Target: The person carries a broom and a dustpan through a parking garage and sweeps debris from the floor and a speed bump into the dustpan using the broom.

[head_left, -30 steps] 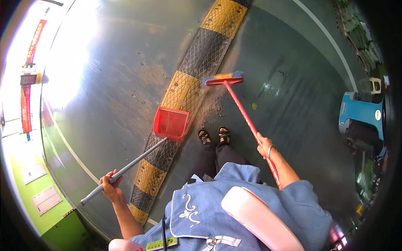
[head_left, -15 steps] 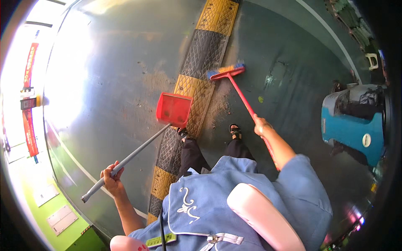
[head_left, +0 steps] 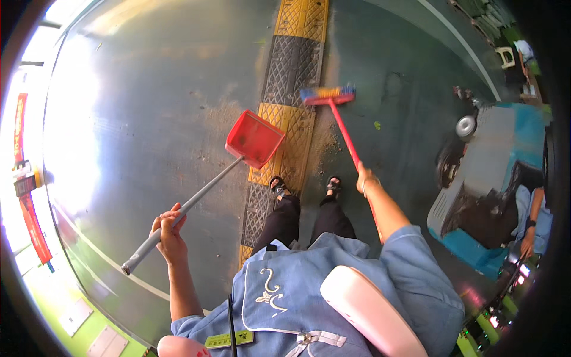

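My left hand [head_left: 170,233] is closed round the grey handle of a long-handled red dustpan [head_left: 254,140]. The pan hangs tilted over the left side of a yellow and black speed bump [head_left: 289,71]. Farther right, my right hand [head_left: 367,178] grips the red stick of a broom [head_left: 331,96]. Its blue and yellow bristles are blurred, and the head is just right of the bump. Sandy dirt [head_left: 325,143] lies along the bump's right edge, between the broom head and my feet. More dirt [head_left: 223,119] is scattered left of the bump, beside the pan.
A teal and grey vehicle [head_left: 476,184] stands at the right, with another person's arm [head_left: 531,229] at its lower end. A white stool [head_left: 505,57] is at the far right. A small green leaf [head_left: 377,125] lies on the dark green floor [head_left: 160,119].
The dustpan has swung and turned slightly, its mouth now angled right. The broom head has shifted a little right. The vehicle appears larger and nearer, and a person's arm now shows by it.
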The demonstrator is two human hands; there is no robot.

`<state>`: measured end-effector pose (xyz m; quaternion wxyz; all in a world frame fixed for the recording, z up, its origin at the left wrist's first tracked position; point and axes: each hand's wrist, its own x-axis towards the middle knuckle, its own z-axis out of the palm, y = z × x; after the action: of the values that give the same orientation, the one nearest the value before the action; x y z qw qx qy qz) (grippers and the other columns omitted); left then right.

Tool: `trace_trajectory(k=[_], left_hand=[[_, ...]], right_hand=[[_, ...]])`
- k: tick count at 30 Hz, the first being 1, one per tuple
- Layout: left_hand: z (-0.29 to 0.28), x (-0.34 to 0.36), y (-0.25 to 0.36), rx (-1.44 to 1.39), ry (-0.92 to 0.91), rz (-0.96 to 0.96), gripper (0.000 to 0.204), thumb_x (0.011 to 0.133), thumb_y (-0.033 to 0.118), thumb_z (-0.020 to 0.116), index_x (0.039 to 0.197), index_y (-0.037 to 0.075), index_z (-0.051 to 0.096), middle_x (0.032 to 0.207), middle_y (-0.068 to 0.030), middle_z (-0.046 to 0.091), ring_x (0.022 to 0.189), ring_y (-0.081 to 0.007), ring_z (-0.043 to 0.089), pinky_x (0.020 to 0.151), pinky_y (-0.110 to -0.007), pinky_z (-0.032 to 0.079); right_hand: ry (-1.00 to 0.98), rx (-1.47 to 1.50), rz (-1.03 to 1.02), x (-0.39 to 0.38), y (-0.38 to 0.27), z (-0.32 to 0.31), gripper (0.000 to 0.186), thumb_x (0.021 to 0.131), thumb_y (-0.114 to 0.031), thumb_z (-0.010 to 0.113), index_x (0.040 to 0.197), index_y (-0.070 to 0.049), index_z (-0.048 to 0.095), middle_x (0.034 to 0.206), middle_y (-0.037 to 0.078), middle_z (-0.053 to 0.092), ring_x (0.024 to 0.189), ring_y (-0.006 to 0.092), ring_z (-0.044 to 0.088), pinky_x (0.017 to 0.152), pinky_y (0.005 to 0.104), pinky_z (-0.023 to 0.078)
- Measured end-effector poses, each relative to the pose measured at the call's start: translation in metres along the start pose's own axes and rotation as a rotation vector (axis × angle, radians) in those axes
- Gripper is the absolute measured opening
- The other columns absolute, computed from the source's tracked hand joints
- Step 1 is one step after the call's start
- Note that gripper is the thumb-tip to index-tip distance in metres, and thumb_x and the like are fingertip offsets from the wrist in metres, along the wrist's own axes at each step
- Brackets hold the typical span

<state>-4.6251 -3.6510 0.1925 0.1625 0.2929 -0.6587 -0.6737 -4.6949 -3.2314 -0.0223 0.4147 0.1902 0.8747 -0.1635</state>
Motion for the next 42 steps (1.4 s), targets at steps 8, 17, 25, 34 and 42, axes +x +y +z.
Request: trace_trajectory(k=[8,17,25,34,42], left_hand=[[-0.001,0.011,0.006,0.040,-0.109,0.068,0.009,0.064,0.000,0.044,0.058,-0.002,0.051,0.069,-0.0107,0.054,0.085,-0.0269,0.052,0.064,-0.030,0.048],[0.023,0.000,0.011,0.016,-0.085,0.041,0.008,0.064,0.001,0.045,0.057,-0.001,0.051,0.067,-0.0108,0.054,0.085,-0.0280,0.052,0.062,-0.030,0.048],[0.130,-0.001,0.015,0.205,0.095,0.042,0.011,0.064,0.001,0.045,0.054,0.001,0.046,0.060,-0.0069,0.050,0.079,-0.0286,0.054,0.057,-0.030,0.050],[0.184,-0.004,-0.009,0.326,0.174,-0.035,0.017,0.073,0.011,0.041,0.057,0.006,0.041,0.059,-0.0028,0.044,0.085,-0.0290,0.052,0.058,-0.035,0.048],[0.182,-0.009,-0.007,0.308,0.156,-0.042,0.015,0.074,0.014,0.041,0.061,0.007,0.043,0.063,-0.0050,0.049,0.085,-0.0270,0.053,0.061,-0.036,0.048]], right_hand=[[0.040,0.555,-0.021,-0.093,0.045,0.006,0.060,0.066,0.003,0.041,0.121,-0.015,0.025,0.050,0.007,0.046,0.032,0.0142,0.043,0.029,0.0271,0.037],[0.208,0.887,-0.050,-0.008,0.051,-0.089,0.067,0.065,0.004,0.048,0.123,-0.012,0.017,0.045,0.005,0.040,0.030,0.0130,0.037,0.027,0.0284,0.033],[0.236,1.045,-0.199,0.204,0.054,-0.263,0.017,0.065,0.004,0.047,0.079,-0.003,0.042,0.045,0.008,0.041,0.029,0.0181,0.041,0.025,0.0315,0.032],[0.216,0.074,-0.178,0.293,0.073,-0.188,0.064,0.069,0.000,0.037,0.122,-0.011,0.004,0.096,0.020,0.047,0.070,0.0297,0.054,0.060,0.0361,0.045],[-0.177,-0.223,-0.213,0.080,0.193,-0.128,0.061,0.070,-0.005,0.039,0.122,-0.006,0.009,0.090,0.025,0.050,0.080,0.0350,0.051,0.071,0.0394,0.042]])
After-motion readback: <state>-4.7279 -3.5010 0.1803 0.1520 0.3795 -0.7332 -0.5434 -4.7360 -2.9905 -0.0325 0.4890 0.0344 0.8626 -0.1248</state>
